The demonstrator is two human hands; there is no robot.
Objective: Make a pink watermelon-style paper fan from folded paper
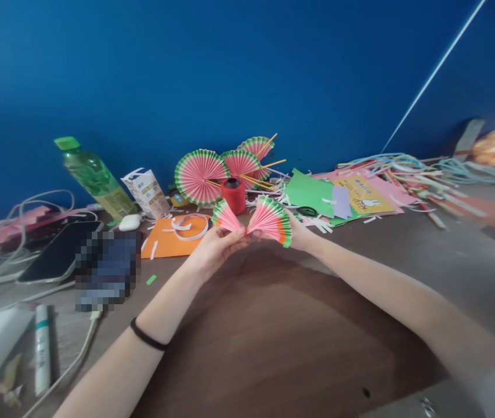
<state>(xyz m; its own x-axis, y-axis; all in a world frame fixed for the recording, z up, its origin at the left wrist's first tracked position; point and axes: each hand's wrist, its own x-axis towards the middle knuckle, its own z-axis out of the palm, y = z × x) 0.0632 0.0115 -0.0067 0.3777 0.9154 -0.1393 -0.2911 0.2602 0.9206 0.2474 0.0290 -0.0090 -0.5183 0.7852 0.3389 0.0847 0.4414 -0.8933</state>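
Head view: left hand (225, 247) pinched the narrow middle of a pleated watermelon-coloured paper fan (275, 220), thumb on top; right hand (300, 233) held the same piece from the right, fingers mostly hidden behind its pleats. Fan was spread in two wings, above the tabletop (273, 337), just nearer than a red thread spool (235, 202). Round watermelon fans (200, 174) with yellow sticks stood at the far side by the blue wall (247, 69). Orange paper (160, 239) lay left of the spool, green paper (310, 191) right. Far left: green-capped bottle (94, 177), carton (148, 194). Near left: marker (42, 354).
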